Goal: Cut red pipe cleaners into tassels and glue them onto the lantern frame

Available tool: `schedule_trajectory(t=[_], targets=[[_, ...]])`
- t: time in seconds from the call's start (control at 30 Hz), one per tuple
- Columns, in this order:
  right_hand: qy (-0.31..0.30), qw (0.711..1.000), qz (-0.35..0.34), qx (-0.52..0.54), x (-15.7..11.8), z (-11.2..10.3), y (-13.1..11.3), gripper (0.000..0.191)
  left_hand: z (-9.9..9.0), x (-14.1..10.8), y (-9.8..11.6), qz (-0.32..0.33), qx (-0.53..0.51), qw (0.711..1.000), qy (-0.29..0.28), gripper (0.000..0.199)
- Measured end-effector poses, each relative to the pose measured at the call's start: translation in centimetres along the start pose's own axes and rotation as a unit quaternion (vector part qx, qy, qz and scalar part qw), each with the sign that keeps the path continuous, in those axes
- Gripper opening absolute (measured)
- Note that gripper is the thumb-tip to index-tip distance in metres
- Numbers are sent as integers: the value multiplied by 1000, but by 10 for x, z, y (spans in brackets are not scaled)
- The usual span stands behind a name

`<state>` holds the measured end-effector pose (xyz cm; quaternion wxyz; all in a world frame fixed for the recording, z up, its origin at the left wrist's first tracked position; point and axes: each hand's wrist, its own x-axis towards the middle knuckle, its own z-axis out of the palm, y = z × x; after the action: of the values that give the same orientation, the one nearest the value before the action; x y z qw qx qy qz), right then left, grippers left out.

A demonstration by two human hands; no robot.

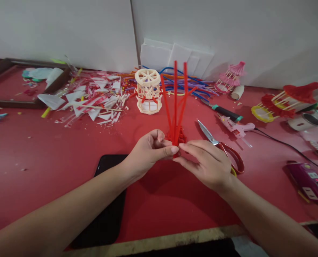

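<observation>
Several long red pipe cleaners (175,103) stand upright in a bundle that fans out at the top. My left hand (155,148) pinches the bundle near its lower end between thumb and fingers. From the other side, my right hand (202,160) closes its fingertips on the bottom of the same bundle. Curled red pieces (182,135) show just behind my fingers. Beyond the hands, a cream lattice model (149,91) with red bits around its middle stands on the red table (68,153).
Scissors (215,139) and a pink glue gun (236,126) lie right of my hands. A dark phone (108,200) is under my left forearm. Scraps (94,96), coloured pipe cleaners (172,84) and white sheets (159,53) line the back. A magenta power box (306,182) sits far right.
</observation>
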<state>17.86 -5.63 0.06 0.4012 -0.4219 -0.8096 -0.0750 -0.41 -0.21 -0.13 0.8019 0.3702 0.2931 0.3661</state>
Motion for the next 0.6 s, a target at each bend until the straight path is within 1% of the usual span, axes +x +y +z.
schedule_trajectory(t=[0.07, 0.17, 0.2, 0.27, 0.33, 0.37, 0.4, 0.43, 0.47, 0.53, 0.57, 0.6], targets=[[4, 1000, -8, -1, -1, 0, -1, 18, 0, 0, 0, 1, -4, 1000, -2, 47], [-2, 1000, -2, 24, 0, 2, -2, 15, 0, -1, -1, 5, 10, 1000, 0, 41], [-9, 999, 0, 35, 1, 2, -1, 16, 0, -1, -1, 5, 16, 1000, 1, 39], [-27, 999, 9, 45, 4, -3, 2, 23, 0, -2, -1, 6, 23, 1000, -1, 35], [-59, 997, 50, 12, 5, -13, 9, 29, 0, -2, -1, 8, 10, 1000, -6, 34], [-84, 992, 88, -25, 3, -21, 15, 28, 0, -2, -1, 8, -1, 1000, -8, 35], [-113, 982, 133, -68, 0, -30, 21, 25, 0, -2, 0, 6, -11, 1000, -9, 37], [-147, 967, 171, -118, -6, -40, 29, 26, -1, -2, 1, 4, -20, 1000, -8, 38], [-191, 948, 193, -168, -15, -50, 38, 29, -1, -2, 2, 3, -28, 1000, -7, 39], [-257, 912, 204, -246, -36, -69, 56, 35, -3, -1, 3, 0, -38, 999, -10, 39], [-279, 902, 202, -262, -47, -76, 63, 37, -4, 0, 4, -1, -42, 999, -13, 39], [-295, 900, 198, -252, -57, -82, 70, 36, -4, 0, 4, -2, -45, 999, -16, 40]])
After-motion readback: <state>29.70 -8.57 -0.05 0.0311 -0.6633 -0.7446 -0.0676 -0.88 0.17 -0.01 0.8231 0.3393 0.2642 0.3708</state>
